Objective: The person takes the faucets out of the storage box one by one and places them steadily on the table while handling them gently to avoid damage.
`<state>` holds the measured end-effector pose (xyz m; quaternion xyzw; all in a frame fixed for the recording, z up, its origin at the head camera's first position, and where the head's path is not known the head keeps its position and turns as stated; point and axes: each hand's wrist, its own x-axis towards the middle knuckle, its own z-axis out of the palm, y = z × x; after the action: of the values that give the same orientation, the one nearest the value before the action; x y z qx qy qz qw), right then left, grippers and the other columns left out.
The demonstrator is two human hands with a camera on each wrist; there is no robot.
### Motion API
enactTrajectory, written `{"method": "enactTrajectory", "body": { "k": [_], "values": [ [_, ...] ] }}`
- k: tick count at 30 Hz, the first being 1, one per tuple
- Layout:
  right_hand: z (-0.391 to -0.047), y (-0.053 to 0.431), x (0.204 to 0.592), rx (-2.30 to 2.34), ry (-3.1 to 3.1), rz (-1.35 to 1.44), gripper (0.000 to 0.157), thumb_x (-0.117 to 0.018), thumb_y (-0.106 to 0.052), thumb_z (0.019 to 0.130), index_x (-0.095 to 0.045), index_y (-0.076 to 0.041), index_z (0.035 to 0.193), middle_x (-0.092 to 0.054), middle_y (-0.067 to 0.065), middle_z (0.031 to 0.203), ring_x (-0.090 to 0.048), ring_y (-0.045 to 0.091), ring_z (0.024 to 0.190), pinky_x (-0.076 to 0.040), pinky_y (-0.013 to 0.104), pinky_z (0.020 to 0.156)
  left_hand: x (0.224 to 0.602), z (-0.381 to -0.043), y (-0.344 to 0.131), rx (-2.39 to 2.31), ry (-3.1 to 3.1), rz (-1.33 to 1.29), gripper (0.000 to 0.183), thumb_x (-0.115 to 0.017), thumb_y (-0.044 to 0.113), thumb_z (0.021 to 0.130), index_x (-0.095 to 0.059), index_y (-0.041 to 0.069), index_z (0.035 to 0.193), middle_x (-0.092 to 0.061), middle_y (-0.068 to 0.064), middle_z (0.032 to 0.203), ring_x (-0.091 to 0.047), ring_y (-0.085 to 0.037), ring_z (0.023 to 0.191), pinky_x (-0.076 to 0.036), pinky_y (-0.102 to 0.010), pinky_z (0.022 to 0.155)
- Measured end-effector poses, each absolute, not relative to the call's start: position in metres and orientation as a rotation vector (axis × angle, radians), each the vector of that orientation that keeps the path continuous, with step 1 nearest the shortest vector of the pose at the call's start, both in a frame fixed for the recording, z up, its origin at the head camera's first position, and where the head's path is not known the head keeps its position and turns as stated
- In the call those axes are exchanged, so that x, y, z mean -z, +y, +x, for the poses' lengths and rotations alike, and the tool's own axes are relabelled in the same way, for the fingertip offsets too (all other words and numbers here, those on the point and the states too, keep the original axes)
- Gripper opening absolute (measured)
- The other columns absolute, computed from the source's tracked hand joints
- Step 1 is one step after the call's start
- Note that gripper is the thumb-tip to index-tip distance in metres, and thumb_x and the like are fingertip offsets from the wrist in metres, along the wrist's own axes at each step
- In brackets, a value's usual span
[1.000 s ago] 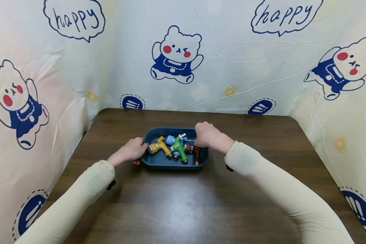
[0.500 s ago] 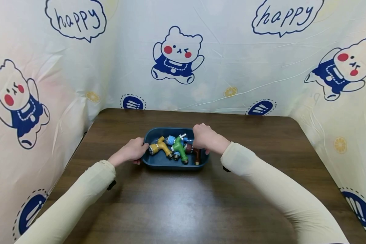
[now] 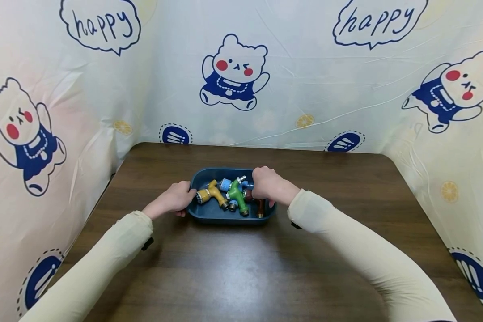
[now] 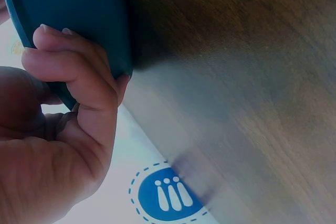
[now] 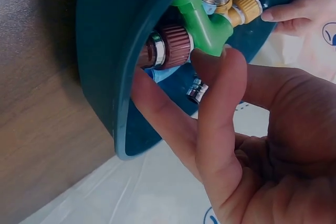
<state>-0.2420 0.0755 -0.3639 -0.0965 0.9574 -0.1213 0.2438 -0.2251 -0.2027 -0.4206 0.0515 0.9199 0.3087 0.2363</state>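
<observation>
A dark blue oblong bin (image 3: 229, 219) sits on the table, holding a yellow tap (image 3: 215, 192), a green tap (image 3: 235, 193), a blue tap (image 3: 225, 184) partly hidden under the green one, and a brown tap (image 3: 260, 208). My left hand (image 3: 174, 197) grips the bin's left end, its fingers against the outer wall in the left wrist view. My right hand (image 3: 267, 184) reaches inside the right end. In the right wrist view its thumb and one finger lie beside the ribbed brown knob (image 5: 177, 47), another finger bent back; I cannot tell whether they pinch it.
The brown wooden table (image 3: 233, 268) extends around the bin. A printed cloth (image 3: 290, 76) with bear drawings hangs along the back and both sides of the table.
My right hand has shifted left and slightly down, from the bin's right rim in over the brown tap. The left hand, bin and taps stay essentially in place.
</observation>
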Motion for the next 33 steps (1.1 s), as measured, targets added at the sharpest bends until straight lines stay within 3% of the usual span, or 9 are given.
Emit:
{"method": "enactTrajectory", "body": {
  "k": [8,18,27,33],
  "values": [
    [-0.244,0.073,0.373,0.3,2.598,-0.216,0.022,-0.075,-0.01,0.096,-0.066,0.002,0.113,-0.066,0.015,0.092,-0.07,0.025,0.049,-0.058,0.033,0.046,0.421,-0.225,-0.203,-0.849,2.517,0.138,0.029,-0.039,0.018,0.113,-0.054,-0.007,0.117,-0.065,-0.015,0.07,-0.063,-0.018,0.048,-0.056,-0.031,0.047],
    [-0.246,0.072,0.382,0.342,2.571,-0.182,0.026,-0.075,-0.007,0.096,-0.065,0.003,0.118,-0.064,0.017,0.098,-0.076,0.032,0.065,-0.059,0.033,0.048,0.42,-0.225,-0.203,-0.854,2.514,0.141,0.029,-0.039,0.017,0.113,-0.055,-0.006,0.118,-0.064,-0.015,0.07,-0.064,-0.018,0.049,-0.056,-0.031,0.048],
    [-0.245,0.072,0.393,0.303,2.588,-0.195,0.029,-0.079,-0.008,0.094,-0.066,0.001,0.118,-0.065,0.017,0.1,-0.07,0.024,0.051,-0.058,0.031,0.047,0.42,-0.226,-0.202,-0.851,2.506,0.144,0.029,-0.039,0.017,0.113,-0.055,-0.006,0.117,-0.064,-0.014,0.069,-0.064,-0.018,0.049,-0.056,-0.03,0.048],
    [-0.246,0.071,0.396,0.26,2.607,-0.218,0.021,-0.079,-0.008,0.093,-0.067,0.001,0.108,-0.066,0.018,0.102,-0.069,0.023,0.05,-0.058,0.031,0.047,0.419,-0.226,-0.202,-0.856,2.503,0.138,0.029,-0.039,0.017,0.113,-0.054,-0.007,0.118,-0.064,-0.015,0.07,-0.064,-0.018,0.049,-0.056,-0.03,0.049]
  ]
}}
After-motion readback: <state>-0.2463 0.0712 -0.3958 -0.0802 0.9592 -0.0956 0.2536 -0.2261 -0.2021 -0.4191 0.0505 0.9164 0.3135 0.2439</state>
